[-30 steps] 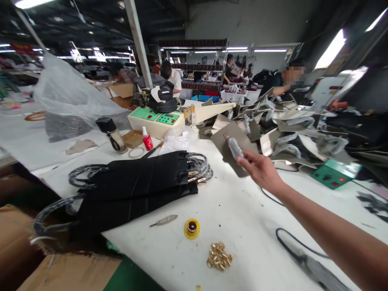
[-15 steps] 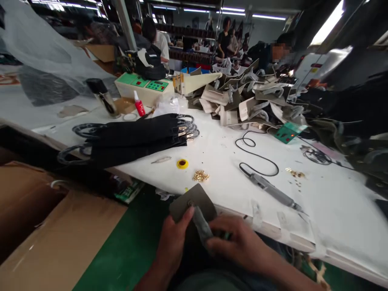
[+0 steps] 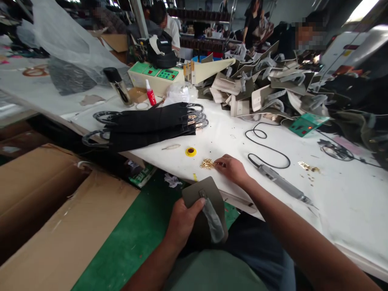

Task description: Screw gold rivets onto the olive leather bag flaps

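A dark grey-brown flat piece (image 3: pixel 216 192) with a plastic-wrapped handle (image 3: pixel 214 222) is held in my left hand (image 3: pixel 185 220), in front of the table edge. My left thumb presses beside a small round fitting near the handle's end. On the white table, my right hand (image 3: pixel 232 169) reaches to a pile of small gold metal parts (image 3: pixel 207 163); its fingertips are pinched together at the pile's right side, and whatever is between them is too small to make out. A yellow round container (image 3: pixel 190 152) sits just behind the pile.
Black pieces with wrapped handles (image 3: pixel 148 123) lie at the left. A grey electric screwdriver (image 3: pixel 281 184) with a cord lies right of my right forearm. Behind are heaped grey pieces (image 3: pixel 242 91). A cardboard box (image 3: pixel 69 214) stands lower left. Several people are beyond the table.
My right hand has left the wrapped handle and moved up to the gold parts. My left hand still holds the flat piece. The view has shifted, and the table things appear further right.
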`<state>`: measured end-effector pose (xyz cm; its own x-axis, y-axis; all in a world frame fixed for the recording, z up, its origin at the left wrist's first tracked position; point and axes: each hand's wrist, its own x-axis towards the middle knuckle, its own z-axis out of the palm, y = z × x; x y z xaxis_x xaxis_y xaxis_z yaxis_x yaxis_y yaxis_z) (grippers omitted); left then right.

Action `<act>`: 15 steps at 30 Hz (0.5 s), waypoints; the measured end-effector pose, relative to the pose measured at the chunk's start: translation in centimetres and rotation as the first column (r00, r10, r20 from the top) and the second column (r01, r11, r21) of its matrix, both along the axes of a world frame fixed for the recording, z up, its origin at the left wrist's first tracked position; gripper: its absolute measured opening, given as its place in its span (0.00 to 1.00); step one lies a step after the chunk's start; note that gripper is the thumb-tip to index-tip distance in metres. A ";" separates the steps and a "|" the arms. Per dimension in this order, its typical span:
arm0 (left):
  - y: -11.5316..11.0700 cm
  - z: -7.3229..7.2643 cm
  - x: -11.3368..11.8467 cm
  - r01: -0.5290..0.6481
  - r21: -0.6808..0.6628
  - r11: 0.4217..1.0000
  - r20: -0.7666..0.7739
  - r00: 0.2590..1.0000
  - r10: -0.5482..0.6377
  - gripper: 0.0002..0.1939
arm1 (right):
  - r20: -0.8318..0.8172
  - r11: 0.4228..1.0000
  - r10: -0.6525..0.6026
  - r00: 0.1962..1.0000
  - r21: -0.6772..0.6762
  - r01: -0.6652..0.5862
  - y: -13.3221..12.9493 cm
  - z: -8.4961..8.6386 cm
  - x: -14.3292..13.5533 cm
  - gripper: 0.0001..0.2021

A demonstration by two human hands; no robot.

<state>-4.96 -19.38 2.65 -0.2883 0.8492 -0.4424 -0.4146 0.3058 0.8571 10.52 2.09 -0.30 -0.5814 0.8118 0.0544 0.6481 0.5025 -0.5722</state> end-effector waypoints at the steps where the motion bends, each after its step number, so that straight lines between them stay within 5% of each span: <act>1: 0.1 0.0 0.1 0.010 -0.003 1.000 0.003 1.000 -0.010 0.22 | -0.008 1.000 -0.006 1.000 0.006 0.006 0.0 -0.1 0.0 0.09; 6: 0.6 -0.1 -0.1 0.028 -0.003 1.000 -0.049 0.998 -0.029 0.21 | -0.266 0.991 -0.081 0.960 -0.124 0.049 -1.3 0.5 1.2 0.10; 10: 1.0 0.0 -0.4 0.027 0.004 1.000 -0.239 0.971 -0.025 0.18 | -0.406 0.927 -0.212 0.889 -0.371 0.051 -5.0 3.7 2.7 0.15; 15: 1.6 0.8 0.5 0.125 0.047 0.991 -0.415 0.905 -0.095 0.15 | -0.415 0.909 -0.057 0.908 -0.398 -0.125 -9.3 7.2 3.7 0.11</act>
<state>-4.46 -17.81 3.46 -0.3344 0.9108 -0.2423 0.0114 0.2609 0.9653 14.18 -7.24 6.86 -0.6074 0.7935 -0.0373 0.2968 0.1831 -0.9372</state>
